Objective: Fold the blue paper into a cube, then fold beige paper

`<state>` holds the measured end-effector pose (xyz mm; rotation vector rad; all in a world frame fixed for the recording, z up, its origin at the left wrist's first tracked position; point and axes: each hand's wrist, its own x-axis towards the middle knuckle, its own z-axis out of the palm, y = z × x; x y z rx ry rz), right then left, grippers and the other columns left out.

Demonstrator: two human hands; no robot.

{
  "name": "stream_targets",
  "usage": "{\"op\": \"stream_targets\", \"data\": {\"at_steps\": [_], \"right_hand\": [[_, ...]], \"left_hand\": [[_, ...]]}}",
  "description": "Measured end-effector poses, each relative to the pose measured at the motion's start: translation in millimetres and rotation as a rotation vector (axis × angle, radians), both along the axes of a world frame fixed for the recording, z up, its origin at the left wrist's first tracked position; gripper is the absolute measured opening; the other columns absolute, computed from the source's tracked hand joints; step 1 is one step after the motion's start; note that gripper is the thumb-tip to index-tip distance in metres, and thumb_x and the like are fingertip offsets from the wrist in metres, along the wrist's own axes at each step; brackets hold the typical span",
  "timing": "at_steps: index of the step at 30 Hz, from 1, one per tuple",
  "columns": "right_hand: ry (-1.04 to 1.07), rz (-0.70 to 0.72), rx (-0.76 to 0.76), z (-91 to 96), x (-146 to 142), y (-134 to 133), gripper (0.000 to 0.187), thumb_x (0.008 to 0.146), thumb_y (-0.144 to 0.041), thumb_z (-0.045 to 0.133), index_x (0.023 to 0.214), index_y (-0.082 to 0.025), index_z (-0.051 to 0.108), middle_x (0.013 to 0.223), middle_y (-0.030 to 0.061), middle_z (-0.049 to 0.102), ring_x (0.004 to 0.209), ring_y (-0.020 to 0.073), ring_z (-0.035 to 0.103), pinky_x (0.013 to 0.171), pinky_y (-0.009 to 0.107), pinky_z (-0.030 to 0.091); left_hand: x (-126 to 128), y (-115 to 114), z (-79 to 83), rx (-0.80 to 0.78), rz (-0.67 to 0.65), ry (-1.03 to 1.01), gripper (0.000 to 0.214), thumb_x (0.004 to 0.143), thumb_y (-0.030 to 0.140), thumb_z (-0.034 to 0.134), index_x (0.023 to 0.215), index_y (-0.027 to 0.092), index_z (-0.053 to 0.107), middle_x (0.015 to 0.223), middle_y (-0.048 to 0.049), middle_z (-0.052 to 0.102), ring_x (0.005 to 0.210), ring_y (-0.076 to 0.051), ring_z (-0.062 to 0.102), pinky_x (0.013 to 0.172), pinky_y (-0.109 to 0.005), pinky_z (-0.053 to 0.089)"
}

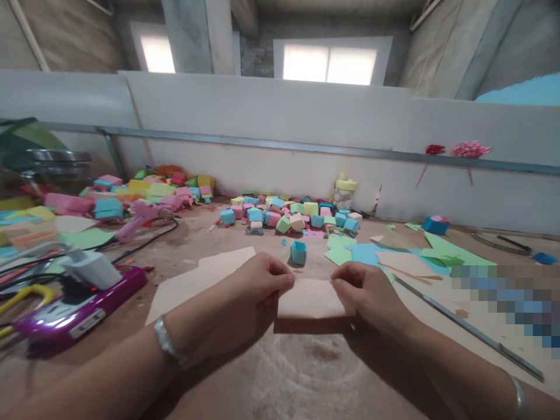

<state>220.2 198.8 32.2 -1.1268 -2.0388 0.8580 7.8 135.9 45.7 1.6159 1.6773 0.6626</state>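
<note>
A folded sheet of pale peach paper (312, 300) is stretched between my two hands, just above the table. My left hand (262, 280) pinches its upper left corner between thumb and fingers. At the upper right corner, my right hand (371, 291) has the same kind of pinch. The paper's near edge hangs lower and casts a shadow. Just beyond the paper sits a small open blue paper box (298, 252). More flat peach sheets (192, 283) lie beside my left forearm.
Several small coloured paper boxes (284, 216) are heaped at the back, near a yellow-lidded bottle (345, 192). At left are a pink glue gun (140, 219) and a purple power strip (100, 309) with cables. Coloured paper (365, 254) and a long metal blade (464, 324) lie at right.
</note>
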Motion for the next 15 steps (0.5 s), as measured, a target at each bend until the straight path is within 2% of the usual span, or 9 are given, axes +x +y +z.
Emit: {"op": "stream_targets", "data": {"at_steps": [7, 15], "right_hand": [[-0.191, 0.101, 0.128, 1.8, -0.1, -8.7, 0.01, 0.071, -0.014, 0.053, 0.065, -0.019, 0.059, 0.06, -0.0033, 0.057, 0.058, 0.0127, 0.05, 0.056, 0.025, 0.036], [-0.277, 0.15, 0.237, -1.7, -0.8, -6.0, 0.012, 0.071, -0.01, 0.052, 0.065, -0.019, 0.058, 0.062, -0.0026, 0.054, 0.06, 0.0126, 0.048, 0.055, 0.024, 0.035]], "left_hand": [[-3.5, 5.6, -5.1, -0.037, -0.084, 0.158, 0.023, 0.088, 0.036, 0.059, 0.091, 0.013, 0.063, 0.089, -0.0008, 0.064, 0.074, -0.015, 0.062, 0.064, -0.03, 0.052], [-2.1, 10.6, -5.9, -0.038, -0.129, 0.252, 0.023, 0.089, 0.035, 0.058, 0.095, 0.014, 0.062, 0.092, -0.002, 0.065, 0.076, -0.015, 0.063, 0.067, -0.031, 0.053]]}}
